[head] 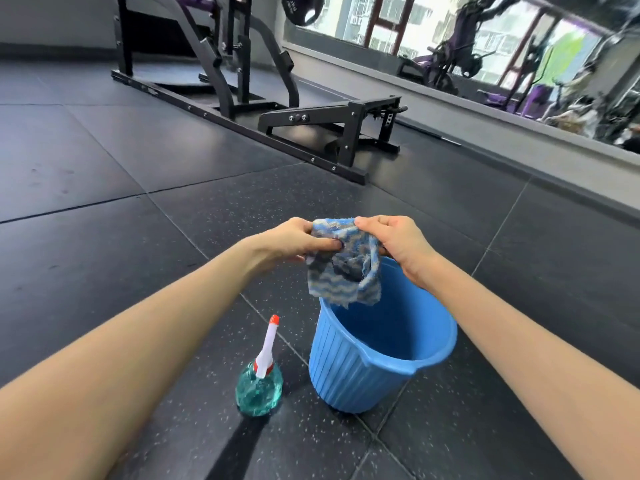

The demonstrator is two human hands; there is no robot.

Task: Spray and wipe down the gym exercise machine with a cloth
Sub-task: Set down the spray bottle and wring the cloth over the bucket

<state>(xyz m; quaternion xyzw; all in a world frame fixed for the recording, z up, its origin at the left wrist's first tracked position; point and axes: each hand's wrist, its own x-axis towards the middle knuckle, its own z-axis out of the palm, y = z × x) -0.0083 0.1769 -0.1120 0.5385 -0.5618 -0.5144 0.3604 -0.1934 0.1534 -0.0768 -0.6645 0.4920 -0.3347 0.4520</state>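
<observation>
Dark rubber floor tiles [104, 237], speckled and matte, run out to a black steel exercise machine [242, 84] at the far side, with a mirror wall [519, 57] on the far right. I have both hands out over a blue ribbed plastic bucket [367, 372]: my left hand [294, 239] and right hand [398, 242] each pinch a top corner of the cloth [343, 261], a frayed, wavy-striped blue rag hanging limp between them above the bucket's far rim. I judge this is still preparation, readying the cloth. Next I would need to free one hand for the spray bottle [259, 382], a round, clear, teal-filled bottle with a white nozzle and red tip, standing near left of the bucket, then cross to the machine.
</observation>
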